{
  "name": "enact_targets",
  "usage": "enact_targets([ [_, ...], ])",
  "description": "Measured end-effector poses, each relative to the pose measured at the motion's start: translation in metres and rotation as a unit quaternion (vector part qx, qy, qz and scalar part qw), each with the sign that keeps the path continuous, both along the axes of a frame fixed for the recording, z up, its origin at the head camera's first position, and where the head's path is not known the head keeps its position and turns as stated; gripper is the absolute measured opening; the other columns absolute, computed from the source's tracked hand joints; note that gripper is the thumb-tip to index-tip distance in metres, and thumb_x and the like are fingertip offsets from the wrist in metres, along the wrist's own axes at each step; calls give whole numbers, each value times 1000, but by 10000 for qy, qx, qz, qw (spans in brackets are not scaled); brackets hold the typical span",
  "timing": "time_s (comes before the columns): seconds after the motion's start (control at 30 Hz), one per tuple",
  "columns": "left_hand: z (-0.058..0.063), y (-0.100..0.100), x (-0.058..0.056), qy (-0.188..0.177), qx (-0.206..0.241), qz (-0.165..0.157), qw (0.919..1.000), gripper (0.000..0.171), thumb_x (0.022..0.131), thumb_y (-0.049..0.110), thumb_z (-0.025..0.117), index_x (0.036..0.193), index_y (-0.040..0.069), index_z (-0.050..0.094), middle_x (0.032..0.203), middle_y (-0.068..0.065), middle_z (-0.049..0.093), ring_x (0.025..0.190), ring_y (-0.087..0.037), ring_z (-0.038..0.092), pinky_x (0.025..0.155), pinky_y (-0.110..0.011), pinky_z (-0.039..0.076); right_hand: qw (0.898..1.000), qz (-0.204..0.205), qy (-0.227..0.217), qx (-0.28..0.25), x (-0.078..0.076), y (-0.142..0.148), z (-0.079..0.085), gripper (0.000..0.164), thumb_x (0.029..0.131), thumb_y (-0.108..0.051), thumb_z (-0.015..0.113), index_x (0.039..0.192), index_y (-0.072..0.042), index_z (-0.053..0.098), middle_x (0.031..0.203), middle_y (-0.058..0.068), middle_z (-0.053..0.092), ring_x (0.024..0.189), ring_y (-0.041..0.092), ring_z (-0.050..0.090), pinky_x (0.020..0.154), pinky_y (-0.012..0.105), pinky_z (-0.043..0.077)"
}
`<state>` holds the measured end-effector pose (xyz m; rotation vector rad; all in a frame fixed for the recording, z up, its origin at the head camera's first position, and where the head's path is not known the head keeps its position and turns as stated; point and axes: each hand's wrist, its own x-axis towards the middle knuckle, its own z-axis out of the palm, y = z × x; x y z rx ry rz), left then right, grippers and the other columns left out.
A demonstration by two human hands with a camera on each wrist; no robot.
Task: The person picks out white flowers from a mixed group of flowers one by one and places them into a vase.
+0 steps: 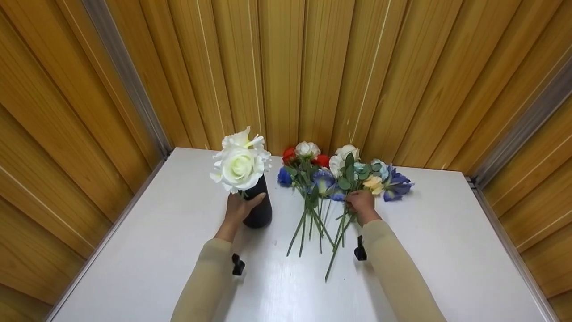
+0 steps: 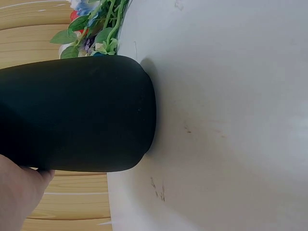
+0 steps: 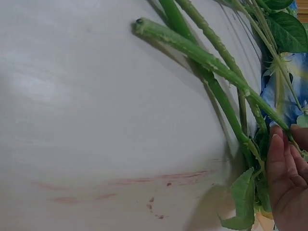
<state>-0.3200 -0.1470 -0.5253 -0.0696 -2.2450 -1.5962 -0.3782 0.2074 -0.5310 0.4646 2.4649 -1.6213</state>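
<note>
A black vase (image 1: 260, 210) stands upright on the left half of the white table, with large white roses (image 1: 241, 169) at its top. My left hand (image 1: 237, 209) grips the vase's upper part, thumb on its near side; the left wrist view shows the vase's dark body (image 2: 82, 115) down to its base. On the right, my right hand (image 1: 363, 203) is at a bunch of flowers, just below the blooms. Its thumb and fingers pinch a green flower stem (image 3: 211, 60) in the right wrist view. Other stems cross beneath that one, and a creamy white bloom (image 1: 347, 152) lies beyond the hand.
Beside the vase lies another bunch with red flowers (image 1: 321, 160) and blue ones (image 1: 284, 177), its stems towards me. A purple-blue flower (image 1: 397, 184) lies at the far right of the blooms. Wood-patterned panels (image 1: 281, 71) enclose the table's back and sides.
</note>
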Motion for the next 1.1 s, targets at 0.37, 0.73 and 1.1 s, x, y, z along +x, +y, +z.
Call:
enact_targets([
  [0.37,-1,0,0,46,-215,57,9997,91,74,22,80,147,-5,32,149,-27,44,142,-38,40,121,-49,33,9985,-258,-181,-451,-2,0,-2,16,92,-6,61,100,5,68,66,1,65,59,10,62,57,26,55],
  [0.73,-3,-1,-1,296,-65,-17,9995,93,74,17,82,147,-6,29,150,-28,42,143,-40,38,122,-50,30,9985,-212,-89,-500,-4,5,-1,20,93,-5,57,102,8,69,66,1,64,56,9,56,54,24,50],
  [1.1,-2,-1,-1,180,-106,-65,9998,94,76,18,81,149,-5,26,153,-26,39,145,-39,35,123,-49,28,9990,-126,26,-421,-3,10,13,27,95,-8,60,115,9,65,82,4,68,68,10,63,63,23,57],
])
